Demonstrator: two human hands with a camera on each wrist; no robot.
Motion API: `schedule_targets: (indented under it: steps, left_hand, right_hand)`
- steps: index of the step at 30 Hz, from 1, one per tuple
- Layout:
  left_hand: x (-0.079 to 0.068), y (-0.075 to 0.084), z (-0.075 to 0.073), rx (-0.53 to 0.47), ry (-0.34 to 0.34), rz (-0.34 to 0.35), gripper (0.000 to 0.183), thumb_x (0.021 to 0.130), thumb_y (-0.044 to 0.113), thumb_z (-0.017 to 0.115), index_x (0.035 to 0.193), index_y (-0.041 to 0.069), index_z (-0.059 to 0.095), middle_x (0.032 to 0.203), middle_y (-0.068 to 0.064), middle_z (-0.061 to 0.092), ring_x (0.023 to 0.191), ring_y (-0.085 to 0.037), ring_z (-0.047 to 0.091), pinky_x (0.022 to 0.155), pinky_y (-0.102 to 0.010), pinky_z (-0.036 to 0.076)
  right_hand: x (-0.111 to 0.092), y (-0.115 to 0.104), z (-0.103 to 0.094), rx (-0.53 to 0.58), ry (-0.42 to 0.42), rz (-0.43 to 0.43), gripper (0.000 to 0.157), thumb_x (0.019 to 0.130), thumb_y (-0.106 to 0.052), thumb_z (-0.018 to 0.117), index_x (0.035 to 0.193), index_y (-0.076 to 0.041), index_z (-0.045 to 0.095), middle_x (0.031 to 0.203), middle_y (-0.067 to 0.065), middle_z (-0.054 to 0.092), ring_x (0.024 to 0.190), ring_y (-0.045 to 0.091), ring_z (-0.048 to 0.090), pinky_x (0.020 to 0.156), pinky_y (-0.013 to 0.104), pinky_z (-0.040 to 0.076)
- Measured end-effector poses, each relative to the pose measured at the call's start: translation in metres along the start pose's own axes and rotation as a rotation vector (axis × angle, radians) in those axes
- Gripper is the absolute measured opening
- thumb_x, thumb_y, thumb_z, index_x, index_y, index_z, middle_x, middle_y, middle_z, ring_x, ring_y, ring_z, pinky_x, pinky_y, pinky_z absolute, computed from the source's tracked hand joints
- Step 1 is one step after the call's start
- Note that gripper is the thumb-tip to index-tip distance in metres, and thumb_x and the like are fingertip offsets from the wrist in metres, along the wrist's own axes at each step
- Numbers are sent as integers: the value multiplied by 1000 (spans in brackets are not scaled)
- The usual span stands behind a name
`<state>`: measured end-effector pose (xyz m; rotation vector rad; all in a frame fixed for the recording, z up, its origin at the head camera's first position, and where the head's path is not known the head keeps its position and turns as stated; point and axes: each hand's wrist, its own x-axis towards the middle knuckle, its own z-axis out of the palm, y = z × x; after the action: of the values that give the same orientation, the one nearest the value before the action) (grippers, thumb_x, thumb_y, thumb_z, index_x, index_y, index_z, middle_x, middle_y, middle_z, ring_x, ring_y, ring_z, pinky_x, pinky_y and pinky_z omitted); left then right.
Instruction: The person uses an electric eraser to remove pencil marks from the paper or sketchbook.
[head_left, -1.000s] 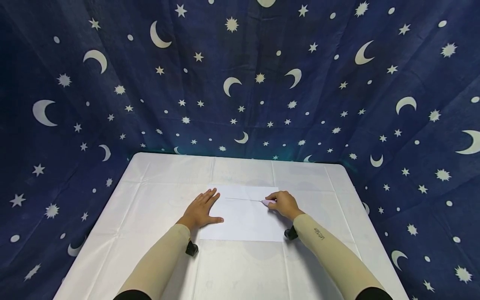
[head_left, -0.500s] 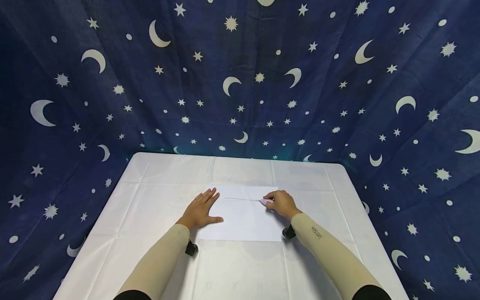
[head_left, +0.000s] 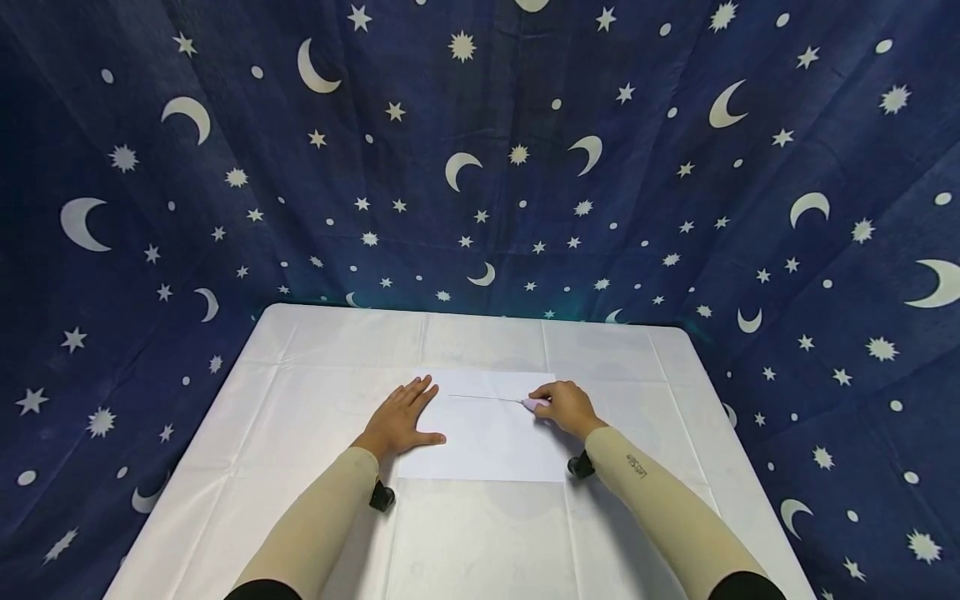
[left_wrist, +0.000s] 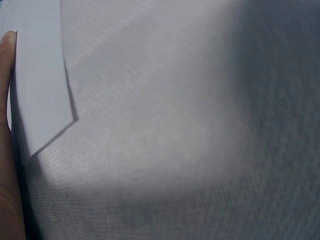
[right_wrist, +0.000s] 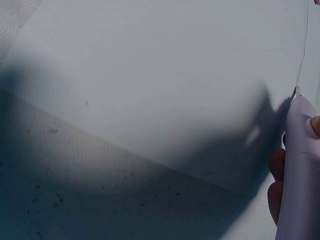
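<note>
A sheet of white paper (head_left: 480,454) lies on the white-covered table. My left hand (head_left: 402,419) rests on the paper's left side, fingers straight and thumb spread; in the left wrist view its edge (left_wrist: 9,150) shows beside a paper corner (left_wrist: 45,100). On the right, my right hand (head_left: 572,408) grips a lavender utility knife (head_left: 534,404), its short blade tip (right_wrist: 298,91) at the paper. A thin, nearly straight line (head_left: 480,397) runs across the upper paper and meets that tip. Part of the knife's body is hidden by the fingers.
The tablecloth (head_left: 322,392) has fold creases and extends around the paper on all sides. Behind the table hangs a dark blue curtain (head_left: 420,167) with moons and stars. Beige sleeves cover both forearms, and a black wrist camera (head_left: 581,465) sits under the right wrist.
My right hand with the utility knife shifted slightly left, then a little back right, along the line. The left hand has stayed in place on the paper.
</note>
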<state>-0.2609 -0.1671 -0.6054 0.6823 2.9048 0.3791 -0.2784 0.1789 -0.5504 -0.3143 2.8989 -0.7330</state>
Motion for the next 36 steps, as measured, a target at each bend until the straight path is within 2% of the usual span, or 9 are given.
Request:
schedule_targets:
  steps: [5, 10, 21, 28, 36]
  left_hand:
    - [2, 0, 2, 6, -14, -11, 105, 79, 81, 52, 158, 19, 22, 166, 1, 10, 153, -21, 10, 124, -43, 11]
    - [2, 0, 4, 6, 4, -5, 105, 78, 82, 52, 158, 19, 25, 166, 0, 13, 153, -22, 13, 124, -44, 14]
    - [1, 1, 0, 4, -2, -5, 105, 79, 81, 53, 158, 18, 25, 166, -2, 13, 153, -24, 13, 123, -45, 14]
    - [-1, 1, -1, 1, -10, -12, 105, 79, 80, 53, 158, 18, 24, 166, -2, 12, 153, -24, 12, 124, -45, 12]
    - [0, 0, 0, 4, -4, -7, 105, 79, 81, 53, 158, 18, 24, 166, -2, 12, 153, -24, 12, 124, -45, 13]
  right_hand:
    - [2, -1, 2, 17, 5, -2, 24, 84, -23, 78, 106, -11, 78, 107, 6, 75, 100, 25, 67, 90, 43, 53]
    - [3, 1, 6, 12, 4, 0, 24, 84, -21, 78, 106, -12, 78, 106, 5, 75, 98, 24, 67, 91, 44, 53]
    - [2, 1, 5, 5, 5, 2, 23, 83, -19, 77, 105, -12, 79, 106, 5, 75, 98, 24, 66, 91, 44, 52]
    - [0, 1, 2, -15, 10, -7, 24, 86, -27, 77, 104, -12, 79, 108, 6, 74, 101, 25, 66, 92, 43, 52]
    - [2, 2, 5, -3, 9, -6, 23, 83, -18, 77, 105, -12, 78, 106, 5, 75, 98, 24, 66, 91, 43, 53]
